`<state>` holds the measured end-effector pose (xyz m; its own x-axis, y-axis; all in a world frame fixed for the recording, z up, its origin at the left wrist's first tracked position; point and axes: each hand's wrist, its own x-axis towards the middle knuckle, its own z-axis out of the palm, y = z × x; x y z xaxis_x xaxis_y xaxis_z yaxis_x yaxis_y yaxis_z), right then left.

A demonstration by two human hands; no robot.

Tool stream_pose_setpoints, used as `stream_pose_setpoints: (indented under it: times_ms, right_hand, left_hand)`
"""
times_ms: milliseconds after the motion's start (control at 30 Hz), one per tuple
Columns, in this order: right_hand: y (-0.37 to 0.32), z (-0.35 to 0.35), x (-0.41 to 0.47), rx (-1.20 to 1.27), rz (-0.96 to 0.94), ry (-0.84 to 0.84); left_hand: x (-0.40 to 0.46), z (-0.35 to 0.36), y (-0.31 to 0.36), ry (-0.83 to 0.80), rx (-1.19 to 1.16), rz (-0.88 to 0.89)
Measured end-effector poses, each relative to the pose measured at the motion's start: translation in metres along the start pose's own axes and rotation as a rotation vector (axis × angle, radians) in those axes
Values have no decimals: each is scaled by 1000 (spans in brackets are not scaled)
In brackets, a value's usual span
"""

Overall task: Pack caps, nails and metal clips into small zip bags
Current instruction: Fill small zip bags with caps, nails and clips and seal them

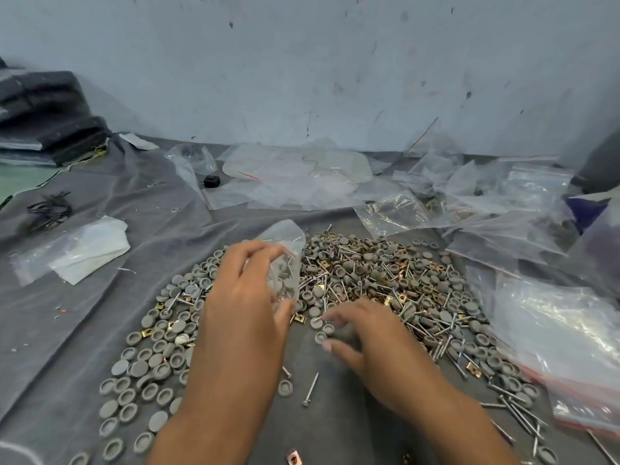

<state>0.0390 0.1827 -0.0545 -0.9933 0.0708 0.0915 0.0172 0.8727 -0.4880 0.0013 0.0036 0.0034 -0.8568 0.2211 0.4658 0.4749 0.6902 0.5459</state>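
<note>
The left hand (245,297) pinches a small clear bag (285,260), limp and slippery, best held at its rim, above the heap of caps (157,360), nails (310,389) and clips (389,300) on the grey cloth (84,313). The right hand (369,340), blurred, fingers loosely curled, reaches for light, hard caps; whether it holds one I cannot tell.

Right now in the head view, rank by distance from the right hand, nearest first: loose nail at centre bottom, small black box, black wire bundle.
From the right hand:
1. Loose nail, just below-left of it on the grey cloth.
2. Small black box, far up-left among the empty bags.
3. Black wire bundle, far left edge.
</note>
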Motion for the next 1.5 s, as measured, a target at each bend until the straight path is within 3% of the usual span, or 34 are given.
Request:
stream_pose_setpoints:
  times_ms: [67, 267, 333, 467, 567, 700, 800, 867, 933, 1000, 1233, 1300, 1367, 1433, 1500]
  right_hand:
    - [2, 11, 0, -59, -8, -44]
    - [-2, 13, 2, -116, -50, 36]
    - [-5, 3, 1, 57, -60, 141]
    - [-22, -21, -4, 283, -264, 572]
    - [-30, -19, -8, 229, -394, 611]
    - [-30, -10, -4, 25, -320, 672]
    - [-24, -18, 2, 116, -183, 828]
    - [-15, -20, 6, 135, -81, 702]
    - [-8, -9, 7, 78, -13, 374]
    - [-3, 8, 7, -20, 4, 176]
    - [0, 20, 7, -28, -17, 149]
    - [-3, 10, 7, 104, -51, 230]
    - [-13, -5, 6, 239, -184, 449]
    - [-27, -12, 3, 247, -400, 668]
    - [-35, -9, -1, 200, -536, 744]
  left_hand:
    - [-1, 3, 0, -27, 16, 24]
    - [-5, 12, 2, -64, 55, 65]
    - [-4, 12, 1, -70, 38, 60]
    - [-4, 13, 3, -75, 7, 70]
    - [-5, 16, 7, -92, -26, 64]
    - [-8, 19, 11, -74, -53, 81]
    - [-5, 16, 7, -19, -45, 59]
    - [-2, 12, 3, -4, -40, 39]
    - [0, 9, 1, 1, -53, 25]
    - [-1, 9, 1, 0, -30, 19]
    - [-3, 10, -1, -30, 19, 22]
    - [-3, 10, -2, -54, 28, 21]
    - [-3, 10, 0, -62, 3, 21]
    - [-4, 11, 3, -49, -48, 30]
    - [-6, 13, 7, -35, -75, 62]
